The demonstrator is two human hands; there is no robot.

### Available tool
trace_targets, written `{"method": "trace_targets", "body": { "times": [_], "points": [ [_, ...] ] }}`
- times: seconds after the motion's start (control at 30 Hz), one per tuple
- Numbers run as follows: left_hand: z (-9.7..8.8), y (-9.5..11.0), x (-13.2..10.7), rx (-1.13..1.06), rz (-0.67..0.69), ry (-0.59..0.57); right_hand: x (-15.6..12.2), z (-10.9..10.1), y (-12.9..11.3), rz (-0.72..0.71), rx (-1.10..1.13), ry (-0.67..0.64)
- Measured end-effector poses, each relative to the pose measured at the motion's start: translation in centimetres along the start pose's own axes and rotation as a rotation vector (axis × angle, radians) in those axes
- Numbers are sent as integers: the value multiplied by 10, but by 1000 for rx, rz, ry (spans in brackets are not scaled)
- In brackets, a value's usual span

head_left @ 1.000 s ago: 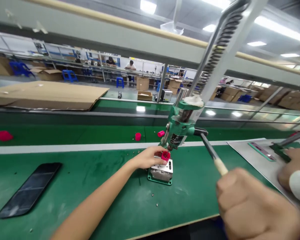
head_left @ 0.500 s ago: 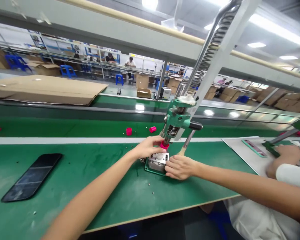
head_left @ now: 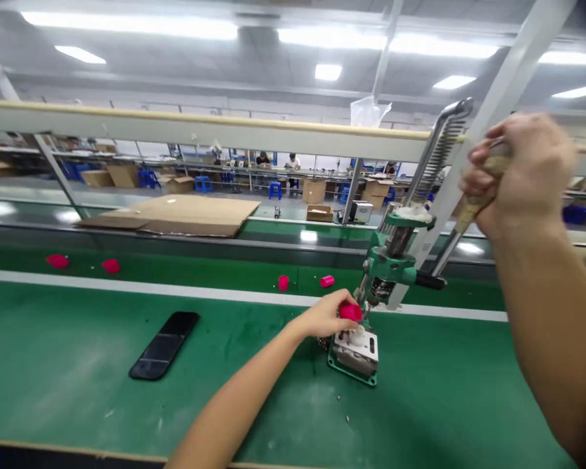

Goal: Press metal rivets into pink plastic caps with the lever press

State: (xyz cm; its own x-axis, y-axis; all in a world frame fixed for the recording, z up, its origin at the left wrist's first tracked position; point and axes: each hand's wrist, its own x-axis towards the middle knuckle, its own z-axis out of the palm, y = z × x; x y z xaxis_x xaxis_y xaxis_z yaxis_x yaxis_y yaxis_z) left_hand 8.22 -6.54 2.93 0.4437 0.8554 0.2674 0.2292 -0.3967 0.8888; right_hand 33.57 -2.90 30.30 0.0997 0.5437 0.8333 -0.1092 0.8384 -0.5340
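The left hand (head_left: 320,317) pinches a magenta plastic cap (head_left: 350,312) just above the metal die plate (head_left: 355,348) of a green hand press (head_left: 393,257). The right hand (head_left: 520,172) is closed round the wooden lever handle (head_left: 483,182). Left of the grip, a black smartphone (head_left: 163,345) lies on the green tabletop (head_left: 68,391). Beyond stand loose magenta caps (head_left: 283,283), a cardboard sheet (head_left: 176,216) and distant workers (head_left: 293,161).
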Motion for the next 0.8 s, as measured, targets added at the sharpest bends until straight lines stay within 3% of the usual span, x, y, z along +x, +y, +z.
{"method": "trace_targets", "body": {
  "times": [0.07, 0.13, 0.23, 0.33, 0.43, 0.47, 0.6, 0.63, 0.73, 0.8],
  "points": [
    [-47, -2, -7, 255, -34, 235, 14, 3, 19, 94, 57, 108],
    [-99, -11, -20, 464, -165, 542, 16, 7, 30, 134, 64, 144],
    [-157, -37, -49, 587, -350, 663, 12, 11, 32, 120, 57, 147],
    [-184, -61, -66, 710, -504, 609, 10, 15, 28, 135, 50, 148],
    [-189, -70, -59, 820, -508, 522, 12, 16, 24, 146, 39, 148],
    [-188, -70, -53, 882, -466, 435, 13, 16, 24, 145, 44, 141],
    [-185, -68, -26, 1122, -285, -108, 13, 14, 27, 104, 98, 101],
    [-186, -67, -20, 1137, -282, -182, 13, 13, 29, 89, 107, 97],
    [-191, -59, -5, 1106, -327, -192, 11, 12, 31, 55, 105, 93],
    [-184, -47, 6, 1104, -309, -139, 11, 13, 33, 37, 111, 83]
  ]
}}
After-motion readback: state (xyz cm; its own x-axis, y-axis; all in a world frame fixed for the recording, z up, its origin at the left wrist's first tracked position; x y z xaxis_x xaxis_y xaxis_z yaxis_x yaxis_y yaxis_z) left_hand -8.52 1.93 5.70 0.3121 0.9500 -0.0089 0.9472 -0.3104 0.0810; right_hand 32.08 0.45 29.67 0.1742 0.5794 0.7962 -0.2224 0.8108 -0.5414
